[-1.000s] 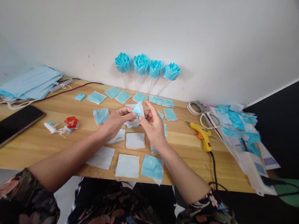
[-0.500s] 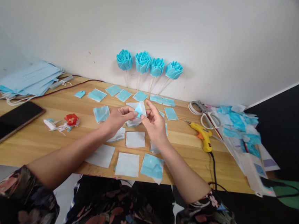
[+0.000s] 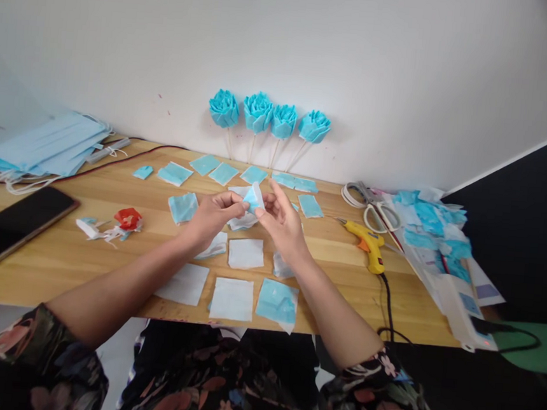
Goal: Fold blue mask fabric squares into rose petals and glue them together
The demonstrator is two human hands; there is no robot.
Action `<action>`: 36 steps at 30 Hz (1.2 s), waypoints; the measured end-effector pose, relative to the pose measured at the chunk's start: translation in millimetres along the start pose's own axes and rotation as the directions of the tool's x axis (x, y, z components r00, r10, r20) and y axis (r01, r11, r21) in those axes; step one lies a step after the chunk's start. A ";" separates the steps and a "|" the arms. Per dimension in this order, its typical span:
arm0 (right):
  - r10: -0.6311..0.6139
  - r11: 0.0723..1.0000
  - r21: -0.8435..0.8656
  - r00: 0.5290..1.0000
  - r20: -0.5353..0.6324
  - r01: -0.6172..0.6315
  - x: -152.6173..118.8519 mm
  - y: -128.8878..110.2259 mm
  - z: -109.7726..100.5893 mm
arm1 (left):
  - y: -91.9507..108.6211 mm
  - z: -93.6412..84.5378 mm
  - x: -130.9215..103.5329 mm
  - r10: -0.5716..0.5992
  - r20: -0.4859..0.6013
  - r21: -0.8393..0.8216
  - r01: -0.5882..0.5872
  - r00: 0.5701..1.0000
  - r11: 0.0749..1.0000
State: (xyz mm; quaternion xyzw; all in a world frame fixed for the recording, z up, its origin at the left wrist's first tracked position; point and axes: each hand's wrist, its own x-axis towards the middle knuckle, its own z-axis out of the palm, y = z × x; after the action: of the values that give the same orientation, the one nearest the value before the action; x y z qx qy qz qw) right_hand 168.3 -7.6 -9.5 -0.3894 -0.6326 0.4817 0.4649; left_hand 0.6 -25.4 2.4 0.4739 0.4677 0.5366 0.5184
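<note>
Between my two hands is a small piece of blue-and-white mask fabric (image 3: pixel 254 197), folded over so its blue face shows with a white edge at the top. My left hand (image 3: pixel 215 216) pinches its lower left corner between thumb and fingertips. My right hand (image 3: pixel 282 222) grips the right side with thumb and curled fingers, while the index finger points upward. Under and around the hands lie several cut squares, among them a white square (image 3: pixel 246 254), a larger white square (image 3: pixel 231 299) and a blue square (image 3: pixel 277 301) near the front edge.
Several blue fabric roses (image 3: pixel 257 112) on sticks lean against the wall. To the right are a yellow glue gun (image 3: pixel 371 244), scissors (image 3: pixel 382 216) and a scrap pile (image 3: pixel 437 226). Leftward lie a phone (image 3: pixel 13 230), face masks (image 3: pixel 51 144) and a red scrap (image 3: pixel 128 218).
The fabric piece has been folded further, its top now narrower and more pointed. My hands stay in nearly the same place; the whole view has shifted slightly.
</note>
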 end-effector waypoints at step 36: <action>-0.076 0.995 -0.074 0.993 -0.095 0.069 8.5 -4.9 -23.1 | -7.2 -6.1 5.3 -0.071 0.082 -0.106 0.080 0.994 0.991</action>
State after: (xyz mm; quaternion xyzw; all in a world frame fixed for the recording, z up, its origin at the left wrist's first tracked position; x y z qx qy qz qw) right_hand 188.1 5.0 -0.5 -0.4056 -0.6394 0.4221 0.4985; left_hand -4.7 -20.0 -5.4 0.4474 0.4345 0.5225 0.5814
